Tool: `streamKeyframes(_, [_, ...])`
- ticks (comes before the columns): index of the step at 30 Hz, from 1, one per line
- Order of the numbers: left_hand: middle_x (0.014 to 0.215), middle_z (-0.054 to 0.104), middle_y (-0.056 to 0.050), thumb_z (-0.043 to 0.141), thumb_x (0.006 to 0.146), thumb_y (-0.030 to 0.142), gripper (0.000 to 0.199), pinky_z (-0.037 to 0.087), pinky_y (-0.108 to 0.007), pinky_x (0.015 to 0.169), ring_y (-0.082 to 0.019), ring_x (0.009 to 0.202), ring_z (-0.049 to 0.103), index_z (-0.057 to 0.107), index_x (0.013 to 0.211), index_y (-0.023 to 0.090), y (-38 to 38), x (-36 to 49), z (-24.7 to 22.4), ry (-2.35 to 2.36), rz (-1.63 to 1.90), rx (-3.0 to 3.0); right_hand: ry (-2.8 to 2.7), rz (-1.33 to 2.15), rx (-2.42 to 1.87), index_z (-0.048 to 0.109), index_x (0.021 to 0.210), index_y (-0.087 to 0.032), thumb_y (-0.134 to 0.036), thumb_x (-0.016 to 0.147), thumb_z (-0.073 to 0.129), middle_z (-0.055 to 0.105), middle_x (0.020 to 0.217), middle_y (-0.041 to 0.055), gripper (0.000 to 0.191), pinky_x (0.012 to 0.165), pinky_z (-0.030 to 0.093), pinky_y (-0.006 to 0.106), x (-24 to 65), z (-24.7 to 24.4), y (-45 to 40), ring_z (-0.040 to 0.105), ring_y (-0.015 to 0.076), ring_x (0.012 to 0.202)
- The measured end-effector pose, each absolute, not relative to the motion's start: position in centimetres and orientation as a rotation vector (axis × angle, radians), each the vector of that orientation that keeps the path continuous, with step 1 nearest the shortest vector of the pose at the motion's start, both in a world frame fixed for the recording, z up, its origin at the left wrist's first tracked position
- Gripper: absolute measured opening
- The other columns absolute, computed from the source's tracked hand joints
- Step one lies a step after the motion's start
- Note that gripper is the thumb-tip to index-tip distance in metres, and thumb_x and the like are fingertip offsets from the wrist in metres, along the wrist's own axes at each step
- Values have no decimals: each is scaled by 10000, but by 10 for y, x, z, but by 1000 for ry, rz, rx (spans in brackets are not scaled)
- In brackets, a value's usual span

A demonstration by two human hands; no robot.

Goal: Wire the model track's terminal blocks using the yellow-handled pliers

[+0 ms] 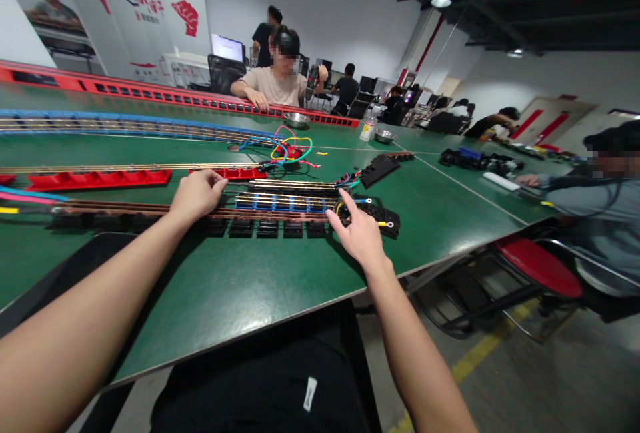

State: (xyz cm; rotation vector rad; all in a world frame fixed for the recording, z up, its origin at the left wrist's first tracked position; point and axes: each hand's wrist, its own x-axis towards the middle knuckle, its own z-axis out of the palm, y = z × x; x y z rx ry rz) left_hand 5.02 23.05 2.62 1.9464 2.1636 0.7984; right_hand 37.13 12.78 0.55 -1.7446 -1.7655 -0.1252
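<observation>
Long copper-coloured metal bars (150, 208) run along a row of black plastic holders (267, 228) on the green table. Beside them, more thin bars (295, 200) lie over blue holders. My left hand (197, 194) is over the bars at the left, its fingers curled and pinched together; what they hold, if anything, is too small to make out. At the right end of the bars is my right hand (359, 228), with index finger and thumb spread apart. Near it, a blue-sleeved ring terminal (367, 200) and a yellow-sleeved ring terminal (387, 224) stick out from a black end piece (393, 216).
Behind lie red holders (100, 180), coloured wires (295, 146), a blue rail (125, 123) and a long red rail (190, 96). Metal bowls (296, 120) and a bottle (369, 128) stand farther back. A co-worker (280, 76) holding a power drill sits opposite; another person sits at right.
</observation>
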Motion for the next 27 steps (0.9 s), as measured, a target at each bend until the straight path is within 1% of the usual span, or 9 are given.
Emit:
streamKeyframes(4, [970, 715, -116, 476, 849, 443, 343, 487, -372, 911, -297, 952, 651, 687, 934, 186, 230, 50, 26, 2160, 793, 1947, -1851, -219, -1831, 528, 1401, -231, -680, 861, 462, 690, 948, 176, 705, 715, 455, 367, 370, 5, 128, 664, 312, 819])
streamKeyframes(7, [972, 714, -118, 473, 852, 453, 350, 491, -378, 895, -305, 957, 649, 685, 936, 188, 232, 49, 24, 2157, 795, 1950, -1823, -179, -1855, 504, 1407, -180, -664, 884, 424, 703, 914, 188, 717, 707, 449, 372, 369, 7, 129, 670, 323, 802])
streamKeyframes(9, [970, 713, -119, 474, 852, 458, 348, 496, -383, 875, -311, 955, 647, 684, 932, 194, 233, 49, 22, 2162, 802, 1953, -1772, -109, -1844, 481, 1412, -167, -633, 906, 400, 707, 852, 168, 693, 685, 443, 363, 368, 8, 130, 670, 314, 753])
streamKeyframes(13, [955, 710, -118, 476, 850, 462, 340, 501, -382, 860, -308, 948, 646, 686, 928, 206, 234, 48, 21, 2176, 799, 1949, -1615, 146, -1714, 490, 1355, -206, -603, 924, 371, 689, 719, 82, 598, 631, 446, 330, 372, 11, 131, 656, 265, 642])
streamKeyframes(15, [955, 711, -119, 476, 852, 462, 340, 502, -382, 857, -307, 947, 647, 686, 935, 208, 234, 48, 22, 2175, 793, 1939, -1505, 321, -1639, 483, 1331, -228, -631, 916, 357, 656, 636, 26, 592, 545, 446, 297, 375, 10, 133, 615, 213, 513])
streamKeyframes(18, [970, 711, -127, 474, 855, 457, 346, 503, -393, 851, -319, 956, 645, 684, 949, 198, 232, 49, 24, 2174, 784, 1924, -1311, 530, -1536, 470, 1307, -241, -688, 886, 340, 613, 580, -33, 628, 383, 378, 241, 380, 7, 137, 500, 138, 341])
streamKeyframes(20, [972, 710, -128, 471, 857, 453, 349, 505, -397, 850, -323, 963, 645, 683, 954, 193, 231, 50, 24, 2175, 779, 1920, -1197, 617, -1471, 469, 1292, -237, -708, 873, 326, 602, 575, -45, 646, 329, 328, 218, 383, 5, 140, 465, 115, 299])
streamKeyframes(23, [972, 710, -122, 470, 858, 451, 347, 505, -391, 855, -318, 968, 646, 683, 959, 196, 231, 50, 25, 2178, 771, 1920, -1096, 717, -1395, 469, 1286, -230, -711, 867, 325, 601, 563, -45, 654, 301, 283, 198, 385, 5, 142, 468, 109, 286])
streamKeyframes(27, [974, 711, -122, 475, 856, 456, 352, 504, -387, 860, -314, 968, 647, 685, 963, 195, 231, 49, 24, 2171, 778, 1914, -1062, 746, -1375, 468, 1293, -225, -701, 872, 329, 621, 571, -34, 651, 305, 285, 196, 384, 6, 139, 477, 113, 295])
